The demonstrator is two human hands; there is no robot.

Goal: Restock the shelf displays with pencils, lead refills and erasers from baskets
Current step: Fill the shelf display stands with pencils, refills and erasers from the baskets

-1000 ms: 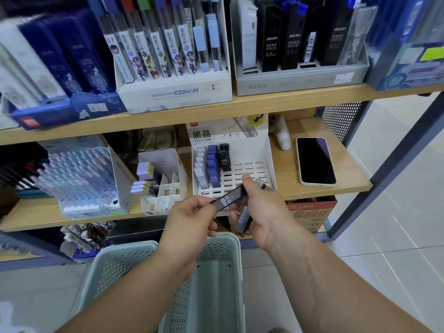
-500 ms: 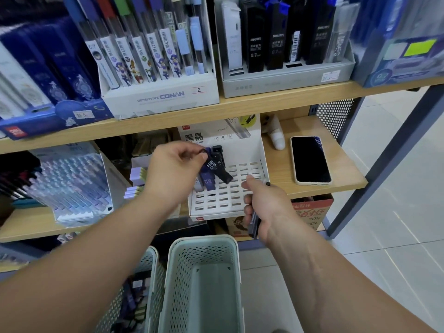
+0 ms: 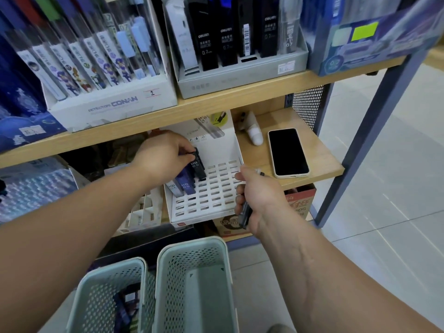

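A white slotted display tray [image 3: 216, 200] sits on the lower shelf, with several lead refill cases standing at its left. My left hand [image 3: 163, 152] pinches the top of a black HB 0.5 refill case [image 3: 198, 165], whose lower end rests in a slot beside a blue case [image 3: 185, 182]. To the right, my right hand [image 3: 254, 198] grips more dark refill cases [image 3: 245, 216] at the tray's right front edge. Two pale green perforated baskets stand below: the right basket [image 3: 194, 284] shows a bare bottom, the left basket [image 3: 105, 296] holds some packets.
A phone [image 3: 287, 153] lies screen up on the lower shelf right of the tray, with a small white object [image 3: 253, 134] behind it. The upper shelf carries pencil and lead refill displays. A blue-grey shelf post [image 3: 360, 140] stands at the right, tiled floor beyond.
My left hand carried the black refill case from above the basket up to the tray and set its end into a slot. The right hand stayed near the tray's front, still holding cases.
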